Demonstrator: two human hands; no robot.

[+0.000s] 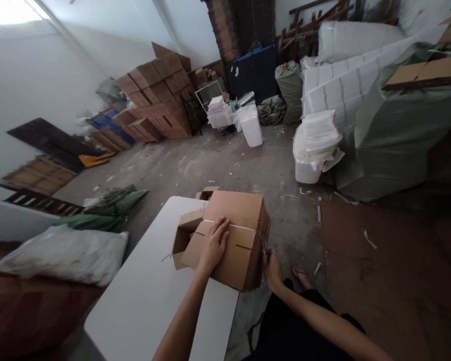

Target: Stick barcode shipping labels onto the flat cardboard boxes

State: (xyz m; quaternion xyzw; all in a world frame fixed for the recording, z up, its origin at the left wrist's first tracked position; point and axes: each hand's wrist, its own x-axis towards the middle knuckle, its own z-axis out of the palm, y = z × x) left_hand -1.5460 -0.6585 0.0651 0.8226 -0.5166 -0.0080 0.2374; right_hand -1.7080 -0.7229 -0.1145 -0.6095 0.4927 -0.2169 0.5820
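A stack of flattened cardboard boxes (pixel 235 255), bound by a white strap (pixel 240 226), lies on the white table (pixel 150 281) at its right edge. My left hand (pixel 215 245) rests flat on top of the stack, fingers stretched out across the cardboard near the strap. Beside the stack's right side, my right hand (pixel 272 268) is closed around a small dark tool (pixel 266 251), too small to name, whose tip is close to the layered edges. An open cardboard box (pixel 184 235) sits just left of the stack, partly covered by it.
White foam sheets (pixel 317 133) and a big green-wrapped bundle (pixel 394 130) stand at the right. Brown cartons (pixel 154 95) are piled against the far wall. A stuffed white sack (pixel 65 253) lies left of the table. Strap scraps litter the concrete floor (pixel 195 160).
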